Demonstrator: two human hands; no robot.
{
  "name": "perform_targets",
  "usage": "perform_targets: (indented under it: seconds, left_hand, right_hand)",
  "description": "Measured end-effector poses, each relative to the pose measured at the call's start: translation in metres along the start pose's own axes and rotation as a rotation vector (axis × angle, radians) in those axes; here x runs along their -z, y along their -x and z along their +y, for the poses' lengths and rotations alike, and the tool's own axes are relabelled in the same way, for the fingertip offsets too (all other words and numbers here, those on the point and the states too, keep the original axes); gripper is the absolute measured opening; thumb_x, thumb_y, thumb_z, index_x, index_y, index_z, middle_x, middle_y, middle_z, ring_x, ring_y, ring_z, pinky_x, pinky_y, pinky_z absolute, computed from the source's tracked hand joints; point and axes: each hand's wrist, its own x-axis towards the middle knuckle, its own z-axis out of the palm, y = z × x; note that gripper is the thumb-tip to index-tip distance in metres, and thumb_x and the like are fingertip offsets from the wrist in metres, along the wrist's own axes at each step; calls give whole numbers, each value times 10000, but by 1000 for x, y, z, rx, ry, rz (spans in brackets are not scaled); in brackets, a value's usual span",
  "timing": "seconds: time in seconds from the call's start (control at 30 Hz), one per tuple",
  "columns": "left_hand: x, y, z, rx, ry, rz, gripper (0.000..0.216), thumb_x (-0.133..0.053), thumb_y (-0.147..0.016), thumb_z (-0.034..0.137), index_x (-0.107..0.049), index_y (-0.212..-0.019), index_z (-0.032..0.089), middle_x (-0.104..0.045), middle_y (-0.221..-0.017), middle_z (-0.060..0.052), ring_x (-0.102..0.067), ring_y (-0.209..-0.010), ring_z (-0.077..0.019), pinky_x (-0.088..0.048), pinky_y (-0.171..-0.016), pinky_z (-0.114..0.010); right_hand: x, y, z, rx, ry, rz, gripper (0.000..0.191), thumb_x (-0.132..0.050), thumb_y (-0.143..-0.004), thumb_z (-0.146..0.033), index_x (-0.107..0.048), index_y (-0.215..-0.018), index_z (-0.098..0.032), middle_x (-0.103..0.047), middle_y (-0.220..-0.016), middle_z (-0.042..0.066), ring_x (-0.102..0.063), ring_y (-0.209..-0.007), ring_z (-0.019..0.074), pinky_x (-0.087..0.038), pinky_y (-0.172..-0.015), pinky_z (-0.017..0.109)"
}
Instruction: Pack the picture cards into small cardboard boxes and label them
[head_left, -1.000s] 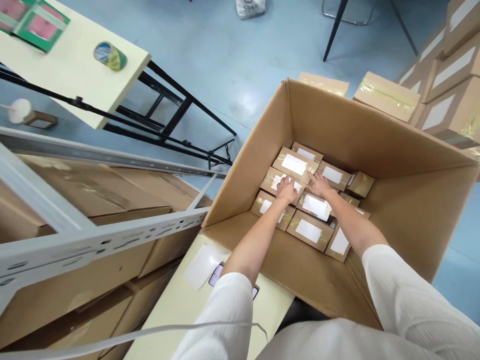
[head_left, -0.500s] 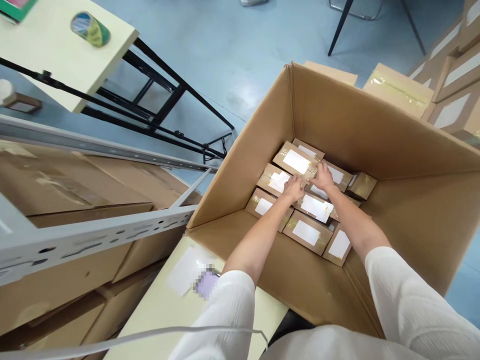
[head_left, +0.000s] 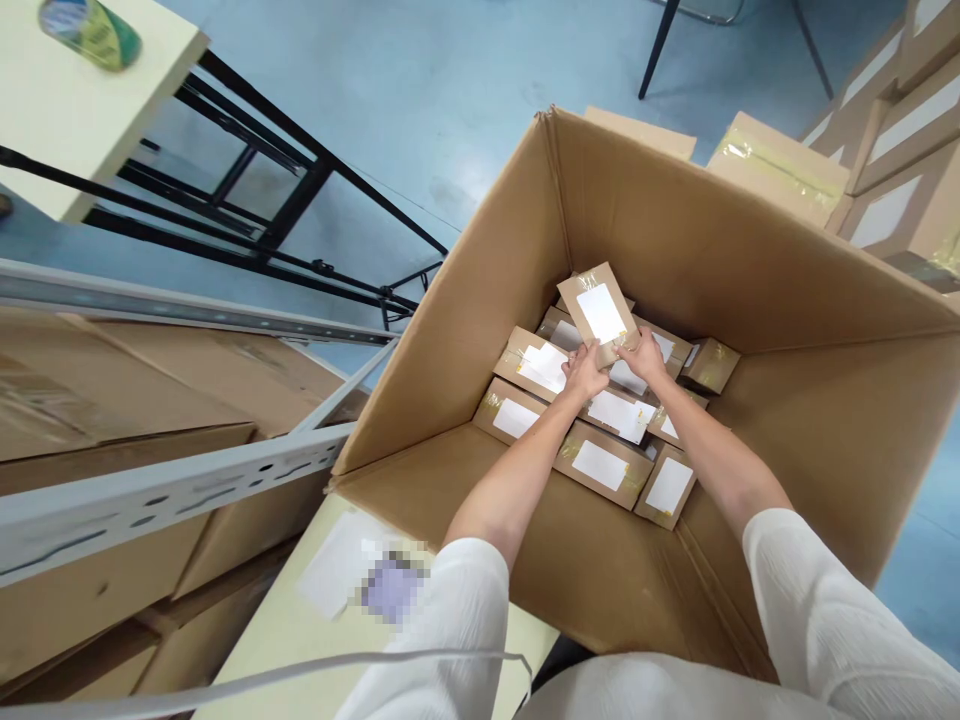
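Inside a large open carton point(head_left: 750, 250), both my hands hold a small cardboard box point(head_left: 598, 305) with a white label and clear tape on it. My left hand point(head_left: 585, 372) grips its near left corner, and my right hand point(head_left: 642, 355) has the near right corner between thumb and fingers. The held box is tilted above the others, its far end raised. Several more small labelled boxes lie side by side on the carton's floor, among them one near the front point(head_left: 602, 463) and a narrow one point(head_left: 666, 486) to its right. My forearms hide parts of some.
A pale table point(head_left: 277, 640) with a paper sheet point(head_left: 330, 570) stands left of the carton. Further left is a metal rack point(head_left: 187, 500) with large cartons. A green can point(head_left: 94, 35) is on another table point(head_left: 161, 60). Stacked cartons point(head_left: 892, 210) stand at right.
The small box at the back was lying flat among the others; now it is lifted and turned, with both hands gripping its near end. The whole view has shifted slightly.
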Motion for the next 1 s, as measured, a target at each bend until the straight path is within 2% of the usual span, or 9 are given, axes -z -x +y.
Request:
perform_targets:
  seconds: [0.13,0.33,0.5,0.63,0.73,0.83,1.0]
  left_hand:
    - [-1,10,5,6,42,99,816,-618,-940,328,-327,-1702,333,-303,-1782,-90,-339,-1608,-362,-385,-1268,-534]
    - [18,4,6,13,66,173,774,-602,-972,387,-339,-1696,312,-226,-1821,-94,-266,-1652,-386,-313,-1314,-572]
    - [50,-14,-15,6,36,230,776,-616,-973,373,-351,-1696,275,-165,-1842,-119,-224,-1673,-393,-277,-1333,-587]
    - [65,-23,-37,22,-26,251,760,-608,-985,374,-360,-1694,256,-100,-1858,-116,-109,-1708,-372,-219,-1352,-605]
    - [65,-21,-51,32,-63,234,705,-600,-984,330,-416,-1660,256,-99,-1863,-103,-76,-1718,-343,-180,-1367,-602]
    - [58,-17,-58,26,-71,184,697,-597,-963,267,-447,-1644,292,-140,-1861,-63,-104,-1715,-338,-192,-1366,-613]
    - [52,-16,-54,50,-44,141,799,-577,-919,195,-385,-1682,334,-202,-1852,-30,-119,-1715,-327,-192,-1364,-640]
  right_hand:
    - [3,12,-12,18,13,84,639,-711,-887,-627,-507,-1344,-230,-656,-1397,172,-652,-1255,368,-546,-1054,502]
    - [-15,22,-25,-11,-5,149,648,-622,-919,-742,-480,-1318,-251,-668,-1318,153,-663,-1184,353,-554,-1015,477]
    - [-35,12,-51,24,-52,58,621,-558,-966,-756,-460,-1315,-252,-715,-1229,140,-688,-1108,353,-568,-951,468]
    - [-62,4,-79,7,-104,-29,654,-566,-968,-750,-429,-1374,-254,-756,-1160,119,-719,-1055,356,-580,-920,466]
    - [-86,-2,-94,24,-109,-53,665,-552,-997,-655,-392,-1491,-240,-776,-1175,120,-728,-1072,357,-583,-951,479]
    - [-102,-10,-95,19,-62,-113,780,-542,-1008,-536,-279,-1650,-180,-784,-1216,166,-731,-1117,381,-570,-1004,515]
    - [-99,-24,-80,109,-9,-221,968,-572,-970,-436,-112,-1765,-132,-738,-1377,194,-698,-1259,394,-529,-1117,552]
